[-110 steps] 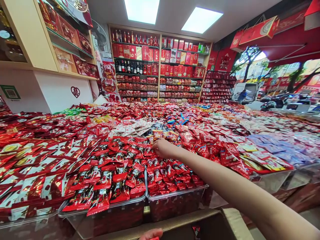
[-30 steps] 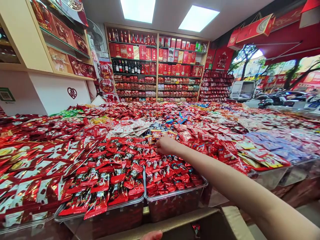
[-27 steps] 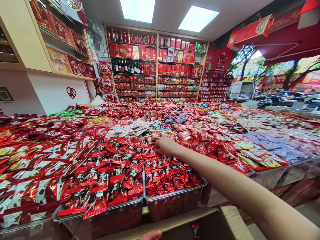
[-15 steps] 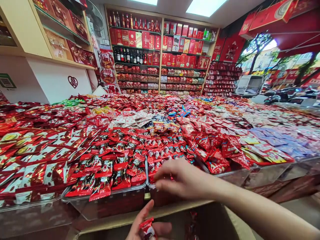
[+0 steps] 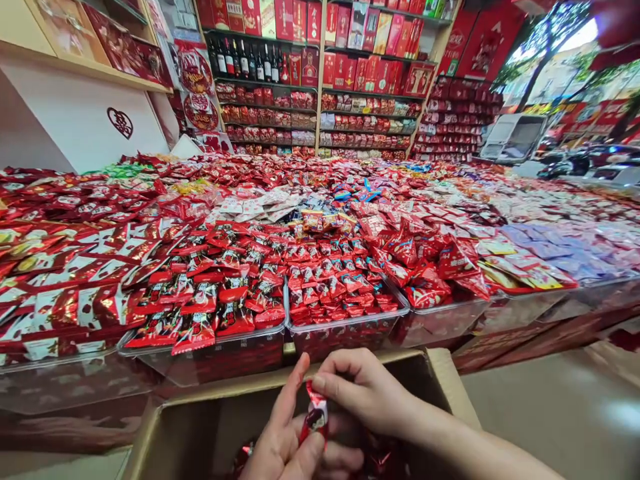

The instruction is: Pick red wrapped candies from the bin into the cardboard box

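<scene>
Red-wrapped candy (image 5: 317, 415) is held above the opening of the cardboard box (image 5: 447, 381), gripped by the left hand (image 5: 283, 437), while the right hand (image 5: 367, 390) pinches its upper end. Half a second ago the right hand was near the box's far edge, apart from the candy; now both hands meet on it. Red packets (image 5: 383, 460) lie inside the box, partly hidden. Just beyond the box, one clear bin (image 5: 350, 325) is heaped with small red sweets (image 5: 330, 290); another tub (image 5: 235, 360), beyond the box's left half, bears red-and-black sachets (image 5: 203, 300).
</scene>
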